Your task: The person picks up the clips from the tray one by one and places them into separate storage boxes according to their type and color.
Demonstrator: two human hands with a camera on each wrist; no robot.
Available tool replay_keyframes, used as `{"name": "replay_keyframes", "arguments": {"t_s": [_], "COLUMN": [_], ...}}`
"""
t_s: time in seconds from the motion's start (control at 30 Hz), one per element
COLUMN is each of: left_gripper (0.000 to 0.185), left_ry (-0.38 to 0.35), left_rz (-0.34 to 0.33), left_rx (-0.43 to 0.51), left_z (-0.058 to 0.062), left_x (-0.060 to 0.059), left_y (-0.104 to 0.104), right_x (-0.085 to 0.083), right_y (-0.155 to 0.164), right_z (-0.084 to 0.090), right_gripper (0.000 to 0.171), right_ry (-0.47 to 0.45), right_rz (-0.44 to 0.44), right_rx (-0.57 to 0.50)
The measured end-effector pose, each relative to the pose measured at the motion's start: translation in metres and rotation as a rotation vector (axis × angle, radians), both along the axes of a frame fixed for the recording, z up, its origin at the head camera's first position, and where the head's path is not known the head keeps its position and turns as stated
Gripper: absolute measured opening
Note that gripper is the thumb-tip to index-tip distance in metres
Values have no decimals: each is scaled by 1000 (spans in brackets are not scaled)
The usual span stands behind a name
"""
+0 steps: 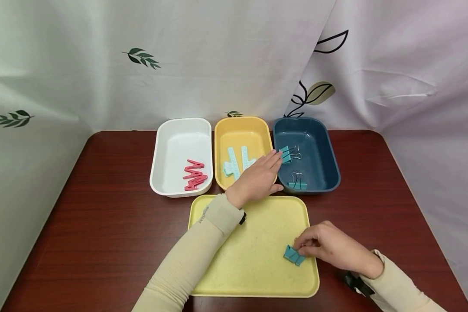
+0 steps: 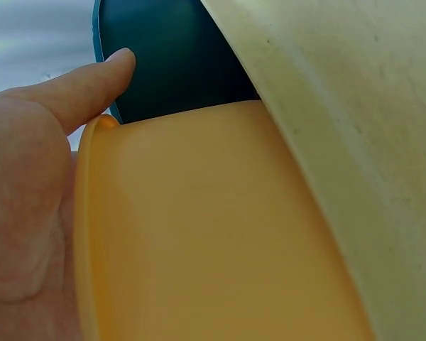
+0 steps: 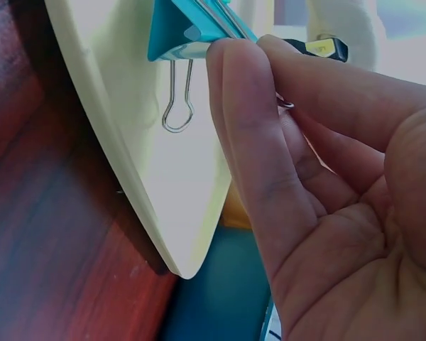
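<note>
My right hand point(image 1: 333, 247) pinches a teal binder clip point(image 1: 294, 255) by a wire handle between thumb and fingers, at the right part of the pale yellow tray point(image 1: 253, 277). The right wrist view shows the clip's other wire handle point(image 3: 177, 99) pointing away from the fingers. My left hand point(image 1: 257, 177) reaches over the orange-yellow bin point(image 1: 242, 123), its fingers extended to the left wall of the dark blue bin point(image 1: 331, 173). Two more binder clips, an upper one point(image 1: 286, 155) and a lower one point(image 1: 297, 186), lie in the blue bin. The left fingertips overlap the upper clip; contact cannot be told.
Two pale mint ruler-shaped clips, a left one point(image 1: 233, 164) and a partly hidden right one point(image 1: 245, 158), lie in the orange-yellow bin. A white bin point(image 1: 161, 147) at the left holds several red clothespins point(image 1: 195, 175). Everything stands on a dark red-brown table point(image 1: 113, 225) before a pale curtain point(image 1: 199, 65).
</note>
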State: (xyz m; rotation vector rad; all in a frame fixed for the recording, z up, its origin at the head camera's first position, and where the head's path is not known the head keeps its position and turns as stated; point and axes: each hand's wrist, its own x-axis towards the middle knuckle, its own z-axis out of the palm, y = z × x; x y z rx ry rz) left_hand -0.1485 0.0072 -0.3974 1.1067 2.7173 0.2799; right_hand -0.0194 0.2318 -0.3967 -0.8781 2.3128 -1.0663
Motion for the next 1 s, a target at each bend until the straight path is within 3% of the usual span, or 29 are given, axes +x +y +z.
{"name": "replay_keyframes", "arguments": {"t_s": [0.4,1.0], "left_gripper": [74,74], "left_ry": [4,-5], "left_rz": [-2,1], "left_rx": [-2,11], "left_z": [-1,-2], "left_x": [0,0], "left_y": [0,0], "right_x": [-2,-14], "right_y": [3,7], "right_z": [5,29], "right_gripper": [14,14], "right_ry": [104,113], "right_rz": [-24,-240], "right_rx": [-45,-25]}}
